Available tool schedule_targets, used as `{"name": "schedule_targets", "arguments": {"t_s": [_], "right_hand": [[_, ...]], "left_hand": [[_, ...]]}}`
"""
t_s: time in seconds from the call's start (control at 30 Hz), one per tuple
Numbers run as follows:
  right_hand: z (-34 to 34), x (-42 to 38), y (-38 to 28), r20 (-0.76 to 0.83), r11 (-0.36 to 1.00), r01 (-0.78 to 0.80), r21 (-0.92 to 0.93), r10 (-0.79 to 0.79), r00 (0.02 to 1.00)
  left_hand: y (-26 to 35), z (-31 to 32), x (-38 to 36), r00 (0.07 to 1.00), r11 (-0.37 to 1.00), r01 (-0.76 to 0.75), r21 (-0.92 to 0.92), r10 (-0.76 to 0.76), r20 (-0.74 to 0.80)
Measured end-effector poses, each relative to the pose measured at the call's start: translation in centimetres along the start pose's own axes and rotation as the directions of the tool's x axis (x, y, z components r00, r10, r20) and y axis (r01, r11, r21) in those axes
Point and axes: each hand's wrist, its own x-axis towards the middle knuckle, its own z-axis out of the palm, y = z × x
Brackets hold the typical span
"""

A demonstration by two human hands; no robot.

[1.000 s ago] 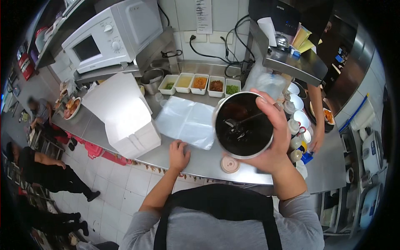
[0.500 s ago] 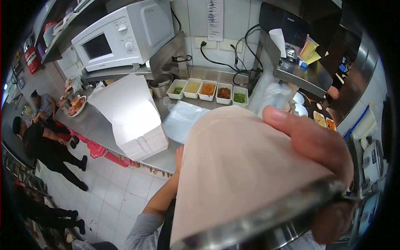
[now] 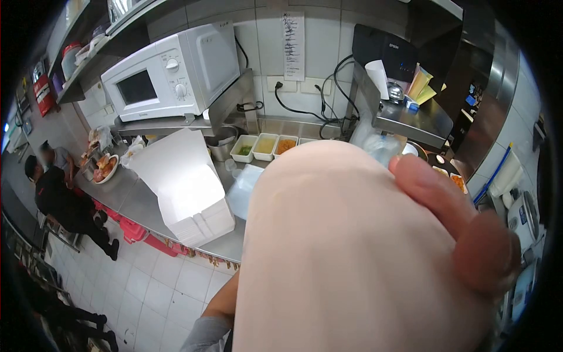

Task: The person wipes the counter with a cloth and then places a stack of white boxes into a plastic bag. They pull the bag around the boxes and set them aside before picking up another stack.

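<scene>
Close to the camera, a large pale pink, round-topped thing [image 3: 352, 252] with soft vertical ridges fills the lower middle; its exact kind I cannot make out. My right hand [image 3: 469, 234] grips its right side, thumb along the surface, other fingers hidden. Behind it, my left forearm [image 3: 223, 299] in a grey sleeve shows, but the left hand itself is hidden. To the left, on the steel counter [image 3: 138, 199], lies an open stack of white takeaway boxes [image 3: 196, 217]. A clear plastic bag [image 3: 240, 190] lies beside the stack, partly covered by the pale thing.
Small white tubs [image 3: 265, 146] of toppings stand along the wall beside a metal pot [image 3: 221, 149]. A microwave [image 3: 170, 70] sits on a raised shelf. At right is a black printer [image 3: 387, 53] with cables. Two people [image 3: 64, 193] stand at far left.
The pale thing has come nearer and lower, so its metal rim has left view. It now covers my left hand and more tubs. My right hand has shifted right and down.
</scene>
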Motion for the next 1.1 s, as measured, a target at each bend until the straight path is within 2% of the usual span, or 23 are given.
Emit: {"name": "schedule_targets", "arguments": {"t_s": [0.1,0.3,0.6,0.7,0.8,1.0,1.1], "right_hand": [[-0.5,0.7,-0.1,0.005,1.0,0.023,-0.015,-0.023,1.0],[-0.6,1.2,-0.5,0.019,0.998,0.054,-0.044,-0.053,0.998],[-0.6,1.5,-1.2,0.022,0.995,0.068,-0.072,-0.066,0.998],[-0.6,1.8,-1.3,0.023,0.994,0.077,-0.081,-0.076,0.997],[-0.6,2.2,-1.6,0.025,0.992,0.084,-0.09,-0.082,0.996],[-0.7,2.4,-1.8,0.031,0.991,0.094,-0.098,-0.091,0.995],[-0.6,2.3,-1.9,0.031,0.991,0.088,-0.101,-0.085,0.996]], "left_hand": [[0.2,-0.3,0.4,0.99,0.994,0.112,-0.009,-0.111,0.086],[-0.5,0.4,0.0,0.998,0.998,0.048,0.029,-0.049,0.045],[0.6,-1.1,0.4,0.993,0.996,0.086,0.021,-0.087,0.083],[0.6,-0.9,0.1,1.0,0.997,0.029,0.066,-0.029,0.004],[0.7,-0.9,0.3,0.999,1.0,0.009,0.025,-0.008,-0.039],[0.7,-1.2,0.5,0.996,0.997,0.065,0.041,-0.067,0.057],[0.5,-0.6,0.3,0.995,0.99,0.085,0.113,-0.09,0.048]]}}
